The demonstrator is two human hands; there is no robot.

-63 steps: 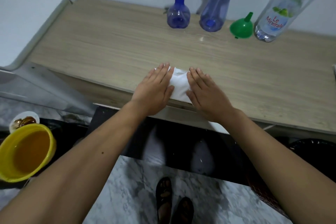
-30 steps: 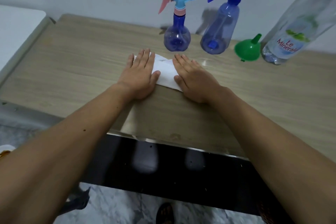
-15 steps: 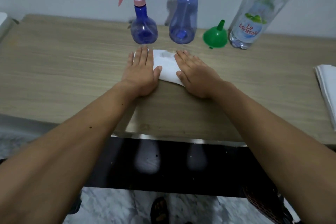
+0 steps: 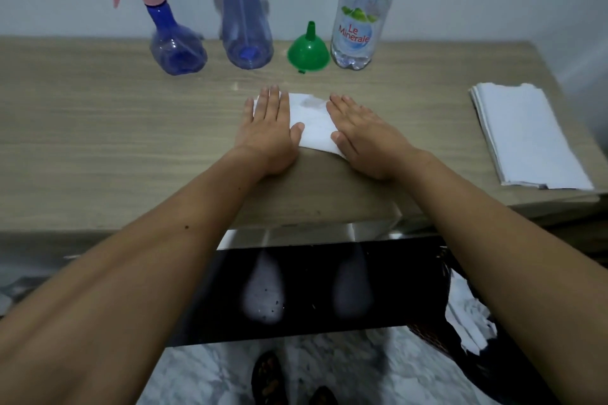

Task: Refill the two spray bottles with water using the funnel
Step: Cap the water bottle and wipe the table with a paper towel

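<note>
Head view shows the left hand [image 4: 268, 133] and right hand [image 4: 365, 136] lying flat, fingers straight, pressing a white cloth [image 4: 309, 123] on the wooden table [image 4: 115, 141]. Beyond the fingertips stand two spray bottles [image 4: 177, 46] [image 4: 246, 33], seemingly empty, an upside-down green funnel [image 4: 308, 51], and a water bottle [image 4: 357, 29] whose water level cannot be told.

Wooden table [image 4: 98, 141], white tissue [image 4: 309, 122] with damp patch, stacked tissues [image 4: 526, 138] at right
</note>
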